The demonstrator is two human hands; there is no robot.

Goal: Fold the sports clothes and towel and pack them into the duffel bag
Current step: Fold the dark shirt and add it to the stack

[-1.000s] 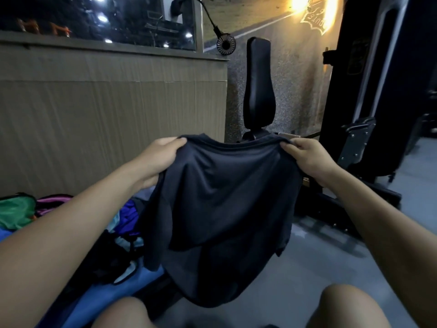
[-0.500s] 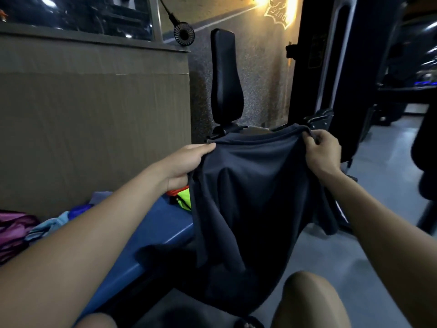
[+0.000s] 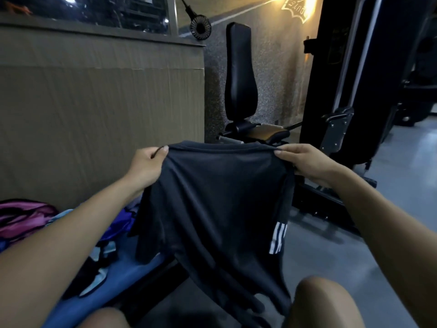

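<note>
While held up at chest height in front of the knees:
Left hand: fingers curled, pinching the left shoulder of a dark navy sports T-shirt.
Right hand: pinching the right shoulder likewise.
T-shirt: hanging spread between both hands, white stripes on its right edge.
Blue table: left, carrying a pink bag and crumpled clothes.
Behind: black padded gym seat.
</note>
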